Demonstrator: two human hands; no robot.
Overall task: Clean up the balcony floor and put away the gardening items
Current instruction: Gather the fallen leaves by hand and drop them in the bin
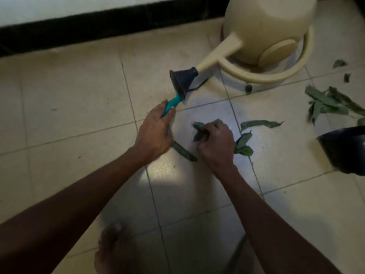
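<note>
My left hand (156,133) grips the teal handle of a garden tool (171,103), whose far end is hidden behind the dark blue rose of a cream watering can (262,26). My right hand (216,144) pinches a bunch of green leaves (199,129) just above the tiled floor (69,99). Loose leaves lie around it: one (183,152) between my hands, one long leaf (258,124) to the right, and a small cluster (244,146) beside my right wrist.
The watering can stands in a cream and white round base (276,76) at the back right. More leaves (329,103) are scattered at the right edge. A dark blue bowl-shaped container (343,149) sits at the right. A black skirting strip (98,26) runs along the wall. My bare foot (112,252) is below.
</note>
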